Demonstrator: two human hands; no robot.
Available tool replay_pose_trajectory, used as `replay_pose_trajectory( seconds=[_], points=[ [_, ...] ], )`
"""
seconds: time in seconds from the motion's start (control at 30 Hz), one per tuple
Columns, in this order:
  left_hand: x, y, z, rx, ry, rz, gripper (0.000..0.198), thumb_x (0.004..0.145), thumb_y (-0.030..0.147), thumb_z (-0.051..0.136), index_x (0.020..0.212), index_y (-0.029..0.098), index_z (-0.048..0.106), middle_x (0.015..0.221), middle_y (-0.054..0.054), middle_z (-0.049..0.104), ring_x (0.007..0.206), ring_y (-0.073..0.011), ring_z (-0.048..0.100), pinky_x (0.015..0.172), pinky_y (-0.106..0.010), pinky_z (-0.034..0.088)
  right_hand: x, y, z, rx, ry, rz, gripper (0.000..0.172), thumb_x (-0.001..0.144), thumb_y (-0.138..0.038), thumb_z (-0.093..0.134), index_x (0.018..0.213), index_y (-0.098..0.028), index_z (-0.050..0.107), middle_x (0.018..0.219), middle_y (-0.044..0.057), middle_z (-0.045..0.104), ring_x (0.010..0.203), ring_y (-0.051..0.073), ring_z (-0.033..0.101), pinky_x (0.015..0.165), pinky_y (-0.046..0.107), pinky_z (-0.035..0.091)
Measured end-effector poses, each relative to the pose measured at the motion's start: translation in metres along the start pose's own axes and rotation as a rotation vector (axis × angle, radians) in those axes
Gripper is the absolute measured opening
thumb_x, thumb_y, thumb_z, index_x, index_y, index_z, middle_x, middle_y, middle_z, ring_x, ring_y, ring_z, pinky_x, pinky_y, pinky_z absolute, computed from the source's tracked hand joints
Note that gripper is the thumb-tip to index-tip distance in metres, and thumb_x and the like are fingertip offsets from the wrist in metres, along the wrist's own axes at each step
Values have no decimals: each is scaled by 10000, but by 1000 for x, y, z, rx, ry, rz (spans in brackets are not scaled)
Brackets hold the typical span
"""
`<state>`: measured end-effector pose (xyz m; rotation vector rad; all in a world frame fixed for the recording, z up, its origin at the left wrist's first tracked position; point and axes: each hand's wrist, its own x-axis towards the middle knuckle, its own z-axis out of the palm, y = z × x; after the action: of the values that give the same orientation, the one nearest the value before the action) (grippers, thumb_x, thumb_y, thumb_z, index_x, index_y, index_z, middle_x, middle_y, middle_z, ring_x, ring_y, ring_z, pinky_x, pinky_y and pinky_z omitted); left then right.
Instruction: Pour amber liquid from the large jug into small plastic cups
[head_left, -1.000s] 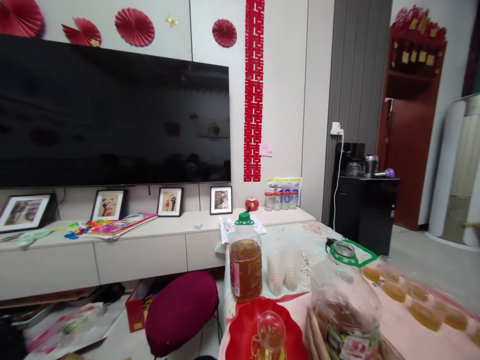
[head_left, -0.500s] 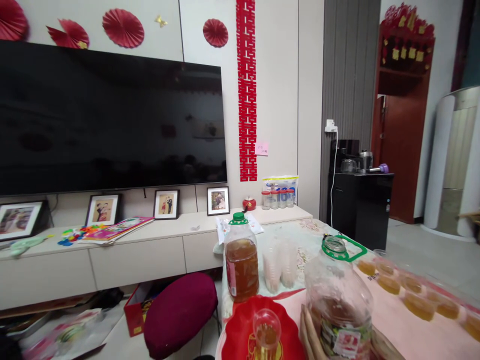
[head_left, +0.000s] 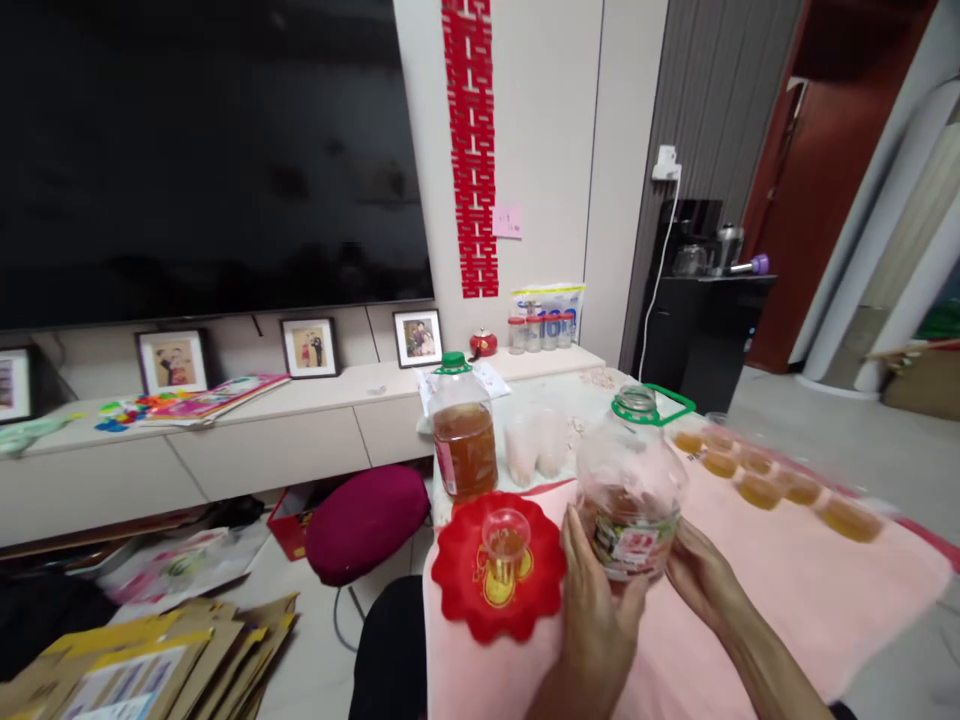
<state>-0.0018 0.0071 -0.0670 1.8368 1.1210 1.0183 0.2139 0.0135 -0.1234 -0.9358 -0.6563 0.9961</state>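
Left hand (head_left: 596, 615) and right hand (head_left: 703, 572) clasped the clear jug (head_left: 631, 480) low on both sides, apparently the surest hold for something slippery and bottom-heavy.

bare left hand (head_left: 596, 612) and right hand (head_left: 701, 572), bare forearms (head_left: 772, 655), black trouser leg (head_left: 388, 650)

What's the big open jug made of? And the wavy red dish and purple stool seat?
Big jug: clear, shiny, probably plastic; you see through it. Wavy red dish: maybe smooth plastic, from its moulded rim, though metal's possible. Purple stool seat: likely cloth, it looks dull.
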Motion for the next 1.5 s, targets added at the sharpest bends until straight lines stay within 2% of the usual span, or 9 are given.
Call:
replay_pose_trajectory(
  seconds=[0.17,0.3,0.43,0.6,0.73,0.9,1.23,1.37,1.5],
  points=[
    [6,25,-47,145,-167,24,917,855,207,666,1689,21,332,1818,-229,246,1721,-376,214,1413,-550,292,-3,-6,4,8,-6,10,377,1013,-482,751,1256,-194,724,1304,91,753,1149,259,740,1005,516,624],
    [11,33,-81,313,-142,87,717,891,149,611,1604,137,540,1771,-173,405,1689,-373,332,1391,-609,337,-6,-10,9,28,-34,7,332,1007,-455,764,1210,-194,733,1260,77,762,1109,245,743,981,494,628],
    [17,15,-104,356,-72,104,579,923,166,578,1494,190,667,1743,-142,480,1706,-390,287,1418,-667,218,-8,-13,13,35,-64,6,320,988,-445,787,1183,-194,748,1237,73,779,1123,250,747,1013,508,613],
    [24,-26,-125,303,51,10,804,896,264,654,1657,144,424,1819,-181,333,1742,-393,174,1424,-677,177,-11,-15,17,27,-75,6,332,978,-437,800,1199,-195,752,1262,79,780,1159,260,743,1048,529,598],
    [27,-43,-128,188,86,-123,1073,786,291,767,1708,123,246,1791,-235,359,1713,-403,279,1400,-628,302,-12,-14,16,15,-44,-5,344,978,-431,802,1227,-199,751,1257,76,787,1145,255,751,1052,526,597],
    [30,-44,-122,10,79,-221,1166,774,255,761,1735,195,103,1558,-188,631,1398,-297,688,1174,-450,591,-15,-13,15,-14,30,-30,343,965,-404,819,1230,-195,755,1258,78,793,1136,251,757,1041,514,605],
    [28,-31,-122,-94,104,-248,1168,735,296,784,1712,183,156,1331,-128,715,1272,-278,721,1138,-454,592,-50,-15,6,-14,327,-219,201,980,-367,801,1065,-202,726,1003,9,750,871,172,719,803,366,633],
    [23,-32,-122,-145,89,-239,1264,701,400,797,1720,167,87,1345,-153,679,1220,-312,736,1139,-534,594,-88,-17,19,-67,239,-164,214,986,-441,785,957,-241,715,860,-25,705,729,143,645,674,301,580],
    [17,-33,-121,-242,77,-244,1278,705,430,832,1730,232,95,1369,-140,685,1259,-318,736,1138,-520,611,-119,-18,62,-139,16,-30,359,948,-537,805,864,-213,675,727,-51,674,640,132,625,646,299,532]
  ],
)
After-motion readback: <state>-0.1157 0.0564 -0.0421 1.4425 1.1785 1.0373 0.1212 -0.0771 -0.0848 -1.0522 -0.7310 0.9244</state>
